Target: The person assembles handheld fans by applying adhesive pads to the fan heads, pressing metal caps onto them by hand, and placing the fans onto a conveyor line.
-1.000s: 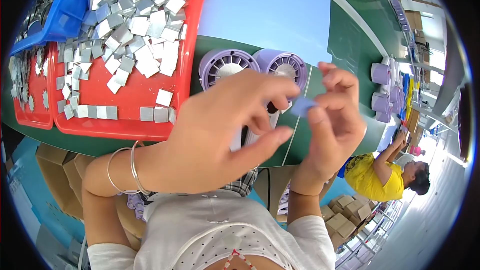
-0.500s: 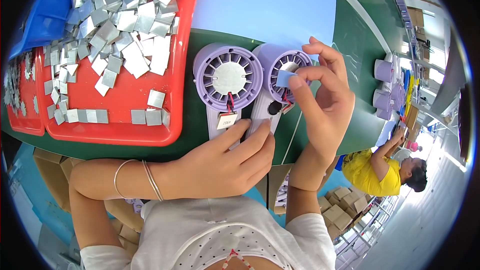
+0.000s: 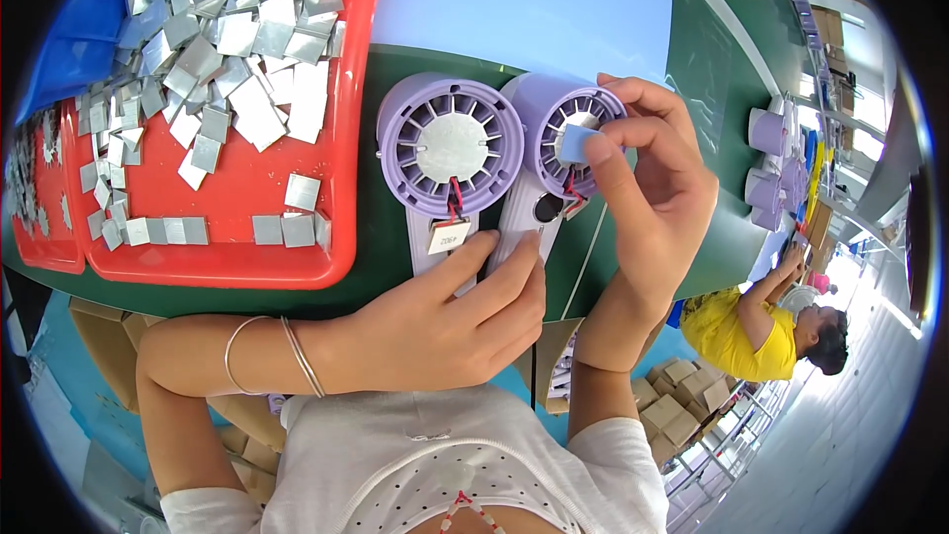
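Note:
Two purple hand-held fan housings lie side by side on the green table, the left fan and the right fan, each with a round grille and a handle toward me. My right hand pinches a small pale square pad against the centre of the right fan. My left hand rests flat at the table's near edge, fingertips on the two handles beside a small white tag. Two bangles circle my left wrist.
A red tray holding several silvery square pieces sits at the left, with a blue tray behind it. More purple parts stand at the far right. A person in a yellow shirt works below right, among cardboard boxes.
My hands came down from in front of the camera to the fans. The left hand settled on the handles and the right hand brought the pad onto the right fan's centre.

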{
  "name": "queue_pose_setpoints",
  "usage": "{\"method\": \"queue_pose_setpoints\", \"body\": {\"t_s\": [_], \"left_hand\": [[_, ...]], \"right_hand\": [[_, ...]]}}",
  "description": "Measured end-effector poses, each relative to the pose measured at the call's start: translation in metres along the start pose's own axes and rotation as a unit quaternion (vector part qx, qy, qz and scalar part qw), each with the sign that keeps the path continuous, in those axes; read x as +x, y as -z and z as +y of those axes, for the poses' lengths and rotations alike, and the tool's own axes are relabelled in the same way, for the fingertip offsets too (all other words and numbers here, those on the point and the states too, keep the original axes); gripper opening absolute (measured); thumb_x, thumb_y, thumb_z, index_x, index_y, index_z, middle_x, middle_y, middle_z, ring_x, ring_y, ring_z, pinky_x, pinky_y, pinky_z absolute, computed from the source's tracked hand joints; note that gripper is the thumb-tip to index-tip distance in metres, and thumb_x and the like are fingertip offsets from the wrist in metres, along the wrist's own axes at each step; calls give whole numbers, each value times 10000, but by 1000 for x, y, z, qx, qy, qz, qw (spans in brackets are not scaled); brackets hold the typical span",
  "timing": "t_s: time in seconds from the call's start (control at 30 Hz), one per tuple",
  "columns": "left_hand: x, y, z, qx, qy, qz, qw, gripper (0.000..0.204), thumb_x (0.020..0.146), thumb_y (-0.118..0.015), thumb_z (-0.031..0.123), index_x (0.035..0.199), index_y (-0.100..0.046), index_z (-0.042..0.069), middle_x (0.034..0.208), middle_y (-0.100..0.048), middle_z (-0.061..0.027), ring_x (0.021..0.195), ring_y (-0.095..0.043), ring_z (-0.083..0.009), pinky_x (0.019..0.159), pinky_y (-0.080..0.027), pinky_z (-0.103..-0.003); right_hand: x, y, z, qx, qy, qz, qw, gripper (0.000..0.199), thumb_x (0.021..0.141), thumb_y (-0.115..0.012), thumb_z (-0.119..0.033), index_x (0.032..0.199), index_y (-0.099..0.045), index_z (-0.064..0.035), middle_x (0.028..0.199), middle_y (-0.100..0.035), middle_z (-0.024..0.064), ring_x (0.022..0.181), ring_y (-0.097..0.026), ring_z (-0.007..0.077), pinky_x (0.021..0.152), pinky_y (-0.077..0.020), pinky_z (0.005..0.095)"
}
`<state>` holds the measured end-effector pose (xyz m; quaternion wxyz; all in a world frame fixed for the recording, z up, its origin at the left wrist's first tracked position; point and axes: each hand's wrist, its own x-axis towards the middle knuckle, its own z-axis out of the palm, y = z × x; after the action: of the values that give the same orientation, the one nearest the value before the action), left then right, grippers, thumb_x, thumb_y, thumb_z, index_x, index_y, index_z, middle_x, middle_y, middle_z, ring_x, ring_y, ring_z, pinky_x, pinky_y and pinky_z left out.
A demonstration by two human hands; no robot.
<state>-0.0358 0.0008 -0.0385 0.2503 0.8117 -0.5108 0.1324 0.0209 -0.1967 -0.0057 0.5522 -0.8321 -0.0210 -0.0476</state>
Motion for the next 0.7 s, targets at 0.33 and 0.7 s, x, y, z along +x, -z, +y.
{"method": "queue_pose_setpoints", "body": {"t_s": [0.33, 0.7], "left_hand": [[0, -2, 1, -1, 5, 3, 1000, 171, 850, -627, 149, 951, -696, 29, 1098, -633, -115, 1154, -610, -304, 858, -552, -416], [0, -1, 1, -6, 6, -2, 1000, 178, 850, -621, 155, 954, -698, 34, 1104, -639, -113, 1150, -616, -305, 872, -556, -423]], "right_hand": [[0, 0, -1, 3, -10, 4, 1000, 76, 772, -745, 37, 830, -697, 31, 1164, -626, 114, 1058, -591, 194, 927, -450, 305], [-3, -11, -4, -180, 105, 46, 977, 132, 723, -779, -5, 777, -659, -8, 1092, -655, 124, 829, -643, 195, 704, -508, 301]]}}
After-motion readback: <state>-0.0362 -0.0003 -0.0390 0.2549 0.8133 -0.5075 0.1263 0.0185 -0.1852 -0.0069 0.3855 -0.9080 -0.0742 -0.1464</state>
